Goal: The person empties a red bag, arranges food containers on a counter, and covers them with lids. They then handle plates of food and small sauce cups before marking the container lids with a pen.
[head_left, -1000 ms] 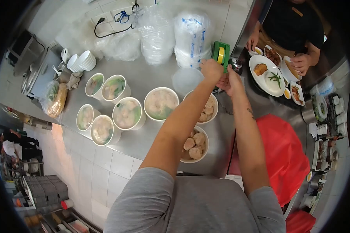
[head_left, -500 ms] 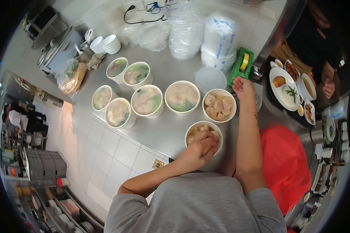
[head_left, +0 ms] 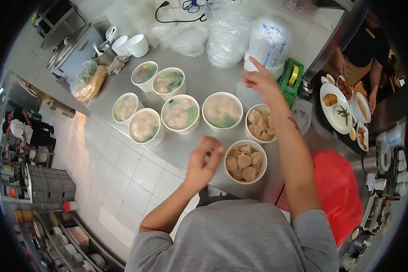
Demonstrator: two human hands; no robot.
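My left hand (head_left: 205,162) hovers just left of the nearest white paper tub (head_left: 246,162), which holds chunky pale-brown balls that look like meatballs. Its fingers are loosely bent, with a gap to the thumb and nothing visible in them. My right hand (head_left: 262,82) reaches over the counter, index finger stretched toward the wrapped stack of clear lids or bowls (head_left: 268,43); it holds nothing I can see. Beneath it lies a translucent round lid (head_left: 245,94), partly hidden. A second tub of meatballs (head_left: 259,122) is partly covered by my right forearm.
Several lidded tubs of soup with greens (head_left: 180,114) stand left on the steel counter (head_left: 186,152). A green tape dispenser (head_left: 289,81) is right of my right hand. Plated dishes (head_left: 334,106) sit on a tray at right, a person behind them. Red cloth or bag (head_left: 333,190) hangs nearby.
My left hand has come out of the near tub and moved left, uncovering the meatballs. My right hand has moved left and away from me, its index finger now extended.
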